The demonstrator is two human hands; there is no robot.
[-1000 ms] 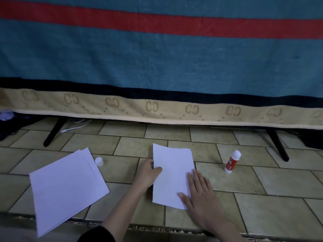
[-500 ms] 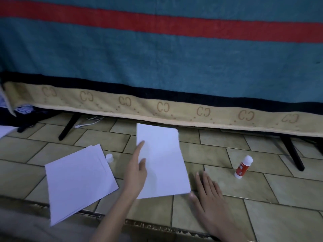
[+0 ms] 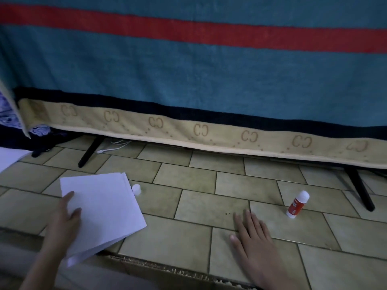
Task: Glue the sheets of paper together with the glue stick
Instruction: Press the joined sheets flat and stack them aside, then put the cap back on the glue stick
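Note:
My left hand (image 3: 65, 216) holds a white sheet of paper (image 3: 104, 208) by its left edge, thumb on top, and the sheet lies over the stack of white sheets (image 3: 71, 262) at the lower left. My right hand (image 3: 253, 237) rests flat on the bare tiled floor, fingers straight, touching no paper. The red and white glue stick (image 3: 297, 204) stands upright on the tiles, right of my right hand and apart from it. Its small white cap (image 3: 136, 188) lies next to the stack's upper right corner.
A bed draped in a teal blanket (image 3: 188, 80) with a red stripe and beige border fills the back. Black bed legs (image 3: 90, 152) (image 3: 360, 190) reach onto the floor. A white cable (image 3: 113, 148) lies under the bed. Another white sheet (image 3: 10, 158) shows at the far left.
My left hand lifted the sheet from under my right hand and carried it left onto the stack. My right hand stayed flat on the floor. The view shifted left.

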